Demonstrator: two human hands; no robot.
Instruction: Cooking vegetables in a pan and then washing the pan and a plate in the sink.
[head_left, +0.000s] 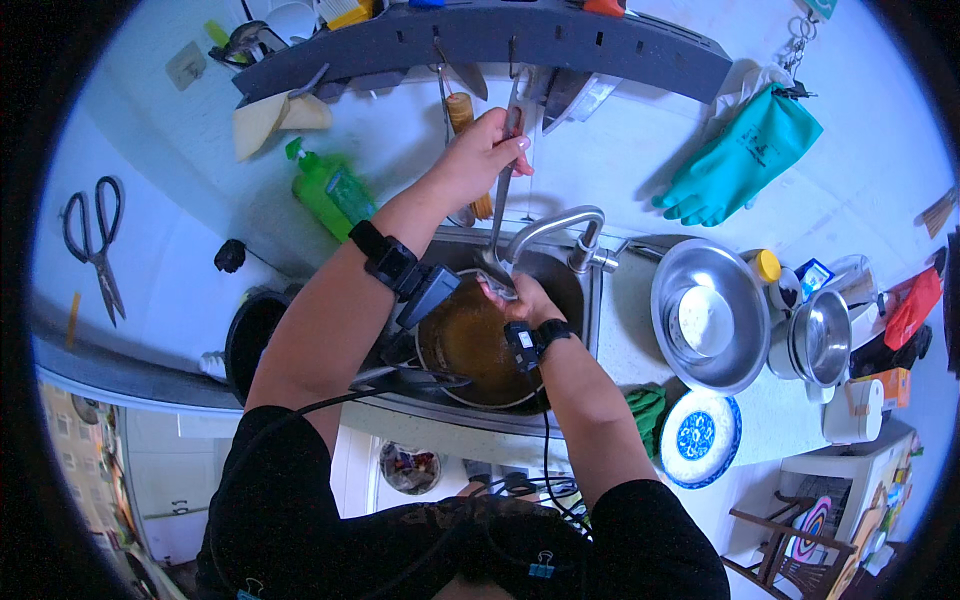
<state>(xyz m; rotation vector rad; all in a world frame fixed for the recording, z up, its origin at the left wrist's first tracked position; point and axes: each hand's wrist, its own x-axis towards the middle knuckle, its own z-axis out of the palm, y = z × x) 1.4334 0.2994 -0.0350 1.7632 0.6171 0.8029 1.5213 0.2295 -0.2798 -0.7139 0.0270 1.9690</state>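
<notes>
My left hand (487, 154) grips the upper handle of a long metal kitchen utensil (504, 187), near the wall above the sink. The utensil slants down to its broad head beside the faucet. At that head is my right hand (525, 298), with a crumpled, pale cloth-like thing (495, 285) in its fingers against the metal. Below the hands, a round pot (469, 345) of brownish liquid sits in the steel sink (592, 315). The curved faucet (559, 217) stands just behind my right hand. Whether water runs cannot be told.
Right of the sink stand a large steel basin (754, 352), a blue-and-white plate (696, 437), a green cloth (646, 412) and metal pots (823, 337). Left are a green soap bottle (330, 191) and a black bin (255, 337). Knives (581, 97) and rubber gloves (750, 157) hang behind.
</notes>
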